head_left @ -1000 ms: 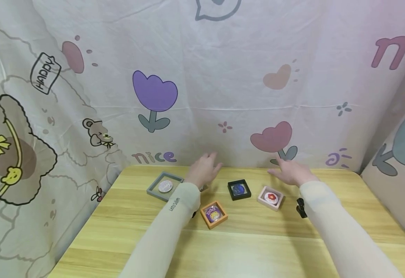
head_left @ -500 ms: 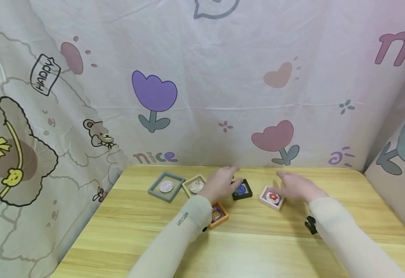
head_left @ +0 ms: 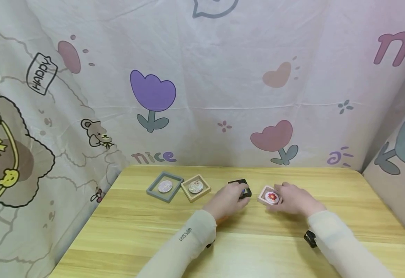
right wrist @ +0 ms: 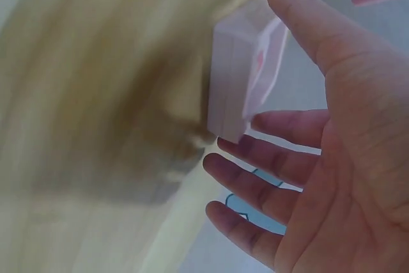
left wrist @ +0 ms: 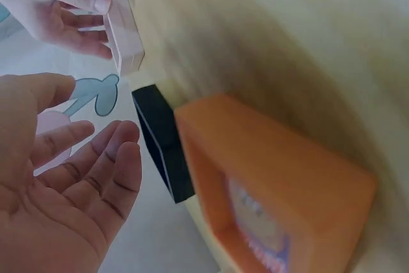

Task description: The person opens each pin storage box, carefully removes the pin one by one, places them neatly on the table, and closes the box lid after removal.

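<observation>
Orange frame [left wrist: 281, 190] sits under my L hand [head_left: 227, 200], fingers relaxed, holding nothing. Black frame [head_left: 241, 187] just past those fingertips. R hand [head_left: 292, 199] has thumb and fingers on pink frame [head_left: 270, 196], thumb at its edge, rest loose. Farther left on table [head_left: 126, 231]: tan frame [head_left: 195, 187], grey frame [head_left: 165, 186], well apart from both hands.

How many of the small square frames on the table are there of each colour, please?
Grey frame: 1
Tan frame: 1
Black frame: 1
Pink frame: 1
Orange frame: 1
Total: 5
</observation>
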`<state>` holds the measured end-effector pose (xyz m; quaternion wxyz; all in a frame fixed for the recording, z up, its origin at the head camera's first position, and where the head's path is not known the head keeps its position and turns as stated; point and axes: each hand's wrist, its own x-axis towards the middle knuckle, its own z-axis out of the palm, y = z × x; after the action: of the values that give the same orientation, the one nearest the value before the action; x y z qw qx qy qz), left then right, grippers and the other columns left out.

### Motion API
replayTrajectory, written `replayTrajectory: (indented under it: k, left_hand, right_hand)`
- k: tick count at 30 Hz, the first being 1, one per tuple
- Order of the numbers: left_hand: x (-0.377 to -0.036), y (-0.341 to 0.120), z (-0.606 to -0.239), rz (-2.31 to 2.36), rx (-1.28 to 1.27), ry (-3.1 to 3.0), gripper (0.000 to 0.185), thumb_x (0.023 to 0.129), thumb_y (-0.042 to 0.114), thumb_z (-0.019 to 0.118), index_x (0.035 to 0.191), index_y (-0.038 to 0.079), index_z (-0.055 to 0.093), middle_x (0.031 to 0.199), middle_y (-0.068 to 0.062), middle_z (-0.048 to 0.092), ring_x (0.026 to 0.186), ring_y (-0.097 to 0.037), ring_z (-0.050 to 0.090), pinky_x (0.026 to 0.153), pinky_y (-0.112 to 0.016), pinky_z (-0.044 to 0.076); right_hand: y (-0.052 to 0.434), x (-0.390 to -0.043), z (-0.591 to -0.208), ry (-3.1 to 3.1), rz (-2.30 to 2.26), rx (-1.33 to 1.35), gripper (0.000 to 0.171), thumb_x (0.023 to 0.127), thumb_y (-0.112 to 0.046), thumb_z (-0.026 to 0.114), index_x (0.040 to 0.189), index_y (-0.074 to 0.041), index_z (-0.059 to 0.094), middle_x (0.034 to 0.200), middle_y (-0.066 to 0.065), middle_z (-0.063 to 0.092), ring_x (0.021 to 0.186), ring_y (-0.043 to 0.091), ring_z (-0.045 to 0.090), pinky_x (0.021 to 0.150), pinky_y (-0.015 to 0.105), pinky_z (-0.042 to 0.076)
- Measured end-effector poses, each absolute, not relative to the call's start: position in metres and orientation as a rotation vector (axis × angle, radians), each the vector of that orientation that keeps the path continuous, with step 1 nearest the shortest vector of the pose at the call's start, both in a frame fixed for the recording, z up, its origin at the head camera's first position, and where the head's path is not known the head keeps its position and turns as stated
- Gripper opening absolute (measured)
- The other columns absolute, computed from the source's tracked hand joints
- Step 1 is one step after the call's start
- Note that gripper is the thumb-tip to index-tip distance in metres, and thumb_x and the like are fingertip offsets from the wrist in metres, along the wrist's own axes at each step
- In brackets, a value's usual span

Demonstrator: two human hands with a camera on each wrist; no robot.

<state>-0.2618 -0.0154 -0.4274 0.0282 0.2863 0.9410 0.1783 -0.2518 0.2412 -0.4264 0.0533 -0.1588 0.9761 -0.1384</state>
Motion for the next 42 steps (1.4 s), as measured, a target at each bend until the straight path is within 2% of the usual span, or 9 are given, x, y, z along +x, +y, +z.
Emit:
replayTrajectory:
  k: [5, 10, 16, 20, 24, 26, 32, 37, 42]
  left_hand:
    - [-0.254, -0.016, -0.435, 0.504, 0.936, 2.897, 0.049, 0.107, 0.036, 0.067, 0.151, 0.015, 0.060, 0.143, -0.008, 0.070, 0.128, -0.021, 0.070, 0.113, -0.037, 0.058]
    - [-0.246, -0.018, -0.441, 0.480, 0.975, 2.889, 0.050, 0.106, 0.036, 0.068, 0.151, 0.015, 0.061, 0.136, -0.007, 0.072, 0.121, -0.018, 0.071, 0.109, -0.033, 0.060]
    - [-0.236, -0.024, -0.447, 0.512, 0.970, 2.878, 0.051, 0.105, 0.036, 0.069, 0.151, 0.015, 0.061, 0.138, -0.006, 0.071, 0.123, -0.017, 0.070, 0.107, -0.031, 0.060]
    - [-0.231, -0.027, -0.447, 0.563, 0.971, 2.881, 0.051, 0.104, 0.033, 0.072, 0.150, 0.013, 0.062, 0.127, -0.005, 0.074, 0.104, -0.011, 0.070, 0.092, -0.024, 0.062]
    - [-0.228, -0.030, -0.445, 0.617, 1.002, 2.887, 0.052, 0.103, 0.030, 0.073, 0.150, 0.012, 0.061, 0.115, -0.003, 0.073, 0.089, -0.004, 0.063, 0.079, -0.016, 0.058]
    - [-0.226, -0.031, -0.445, 0.640, 1.008, 2.886, 0.052, 0.103, 0.030, 0.073, 0.150, 0.012, 0.061, 0.115, -0.003, 0.073, 0.090, -0.005, 0.063, 0.080, -0.016, 0.058]
    - [-0.221, -0.037, -0.445, 0.689, 0.995, 2.894, 0.054, 0.102, 0.030, 0.073, 0.152, 0.011, 0.059, 0.125, -0.005, 0.073, 0.109, -0.014, 0.069, 0.099, -0.028, 0.063]
    - [-0.219, -0.042, -0.446, 0.754, 1.024, 2.892, 0.054, 0.102, 0.028, 0.073, 0.151, 0.008, 0.059, 0.121, -0.005, 0.072, 0.104, -0.012, 0.067, 0.095, -0.025, 0.062]
    - [-0.217, -0.047, -0.444, 0.796, 1.073, 2.893, 0.055, 0.103, 0.030, 0.072, 0.151, 0.005, 0.058, 0.124, -0.007, 0.073, 0.107, -0.012, 0.068, 0.098, -0.026, 0.061]
  right_hand:
    - [0.238, -0.249, -0.433, 2.990, -0.434, -0.488, 0.092, 0.080, -0.052, 0.091, 0.141, 0.010, 0.061, 0.101, 0.013, 0.064, 0.079, 0.020, 0.056, 0.062, 0.035, 0.050]
    - [0.235, -0.249, -0.438, 3.020, -0.439, -0.485, 0.081, 0.082, -0.045, 0.092, 0.136, 0.009, 0.064, 0.102, 0.013, 0.066, 0.079, 0.019, 0.057, 0.063, 0.034, 0.053]
    - [0.233, -0.248, -0.441, 3.018, -0.482, -0.482, 0.078, 0.081, -0.042, 0.093, 0.133, 0.010, 0.066, 0.103, 0.013, 0.067, 0.080, 0.017, 0.058, 0.067, 0.035, 0.057]
    - [0.231, -0.244, -0.441, 3.016, -0.517, -0.485, 0.079, 0.078, -0.042, 0.093, 0.133, 0.009, 0.067, 0.106, 0.013, 0.069, 0.082, 0.016, 0.059, 0.068, 0.035, 0.058]
    - [0.229, -0.238, -0.438, 3.023, -0.531, -0.489, 0.082, 0.077, -0.045, 0.093, 0.134, 0.008, 0.066, 0.111, 0.015, 0.070, 0.084, 0.016, 0.060, 0.069, 0.035, 0.059]
    - [0.228, -0.235, -0.436, 3.026, -0.539, -0.500, 0.083, 0.077, -0.045, 0.093, 0.135, 0.009, 0.066, 0.112, 0.015, 0.070, 0.084, 0.015, 0.060, 0.069, 0.035, 0.059]
    - [0.223, -0.226, -0.429, 3.035, -0.581, -0.540, 0.083, 0.076, -0.044, 0.094, 0.134, 0.009, 0.067, 0.112, 0.015, 0.071, 0.082, 0.013, 0.059, 0.066, 0.033, 0.058]
    - [0.218, -0.220, -0.421, 3.034, -0.620, -0.570, 0.082, 0.077, -0.046, 0.093, 0.134, 0.007, 0.068, 0.110, 0.012, 0.071, 0.080, 0.010, 0.057, 0.062, 0.027, 0.055]
    - [0.211, -0.213, -0.413, 3.028, -0.639, -0.608, 0.083, 0.078, -0.049, 0.092, 0.136, 0.005, 0.068, 0.111, 0.008, 0.071, 0.080, 0.007, 0.056, 0.063, 0.025, 0.054]
